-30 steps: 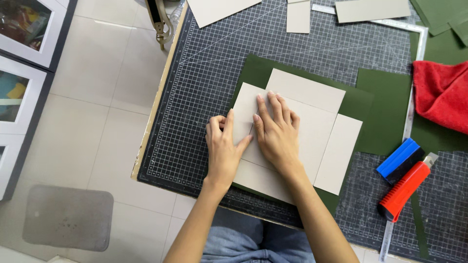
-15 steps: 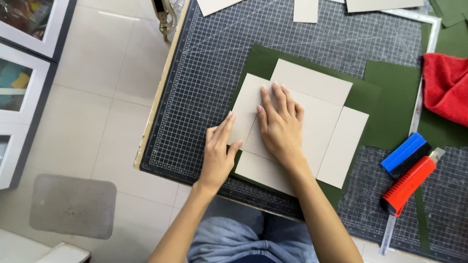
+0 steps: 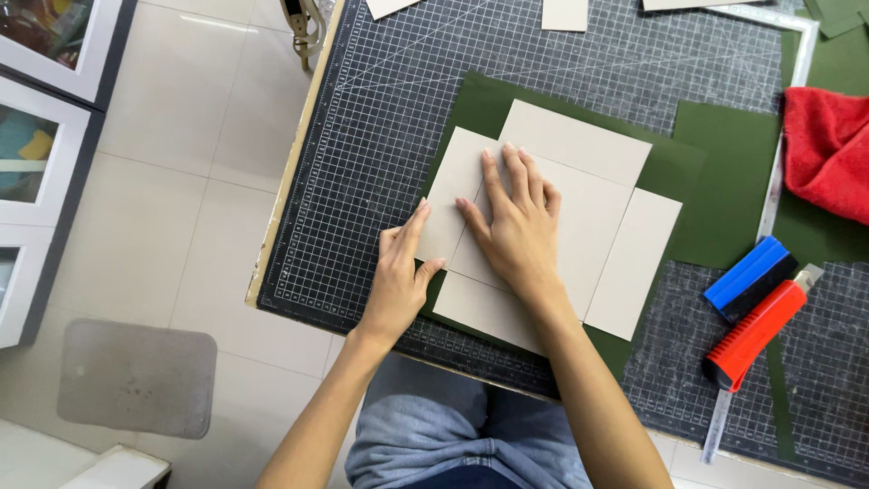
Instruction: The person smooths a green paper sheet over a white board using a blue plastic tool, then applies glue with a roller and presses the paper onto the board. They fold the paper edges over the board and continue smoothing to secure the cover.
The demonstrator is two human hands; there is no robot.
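Pale floor tiles fill the left half of the view; a table with a dark gridded cutting mat (image 3: 380,163) fills the right.

On the mat lies a green sheet (image 3: 674,167), rotated slightly clockwise against the grid. On it sit grey boards (image 3: 588,217): one large centre panel with narrower panels along its top, left, right and bottom edges, laid out as a cross. A second green piece (image 3: 729,181) lies just right of the first, overlapping its edge.

Right hand (image 3: 516,226): flat, palm down, fingers together and extended, pressing on the centre panel near its left seam. Nothing pinched.

Left hand (image 3: 398,276): at the left edge of the boards, fingers straight and together, thumb spread toward the lower panel. Fingertips touch the left panel's edge; the palm rests on the mat. Open, not holding anything.

Right of the boards: a blue block (image 3: 749,272) touching a red knife (image 3: 751,330), both angled the same way. A metal ruler (image 3: 769,199) runs down the mat's right side beneath them. A red cloth (image 3: 828,149) lies at the upper right, well apart from the hands. Grey offcuts (image 3: 566,13) lie along the mat's top edge.

Floor side: white-framed cases (image 3: 45,109) at the left edge, a grey mat (image 3: 136,376) at lower left. Blue jeans (image 3: 434,426) show below the table edge.
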